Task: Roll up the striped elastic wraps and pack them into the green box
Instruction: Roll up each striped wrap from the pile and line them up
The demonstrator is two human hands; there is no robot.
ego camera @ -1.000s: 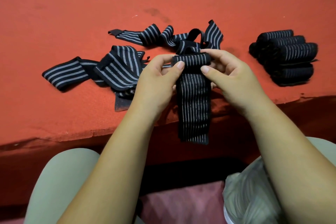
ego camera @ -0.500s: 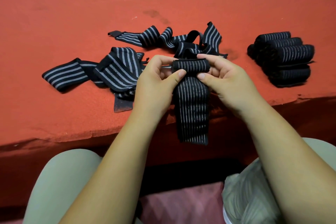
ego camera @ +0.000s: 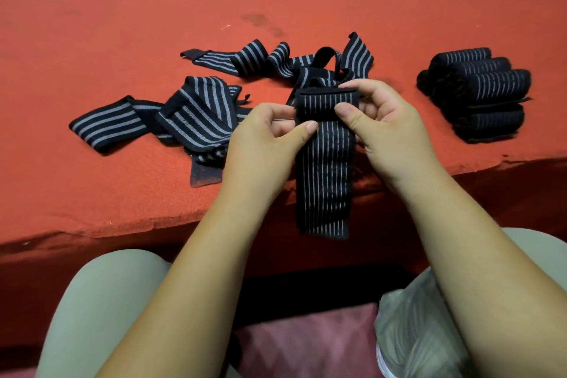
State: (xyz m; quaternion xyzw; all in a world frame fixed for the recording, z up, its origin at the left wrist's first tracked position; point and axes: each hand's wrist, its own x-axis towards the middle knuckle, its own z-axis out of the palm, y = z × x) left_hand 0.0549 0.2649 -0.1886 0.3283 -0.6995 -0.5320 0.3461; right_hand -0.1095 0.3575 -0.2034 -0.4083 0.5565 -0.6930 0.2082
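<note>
Left hand [ego camera: 264, 135] and right hand [ego camera: 386, 129] pinch the started roll of a striped wrap [ego camera: 326, 163] above the desk [ego camera: 122, 40] edge — its tail hangs free. Loose thumb pressure could let the elastic spring open. Unrolled wraps [ego camera: 196, 113] lie tangled just behind; finished rolls [ego camera: 481, 92] sit right — no green box visible.

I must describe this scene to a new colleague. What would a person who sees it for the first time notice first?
First the left hand and right hand at the centre, pinching a partly rolled striped wrap whose free end hangs over the near edge of the red table. Then the loose wraps tangled to the left, and the finished rolls stacked at the right.
</note>
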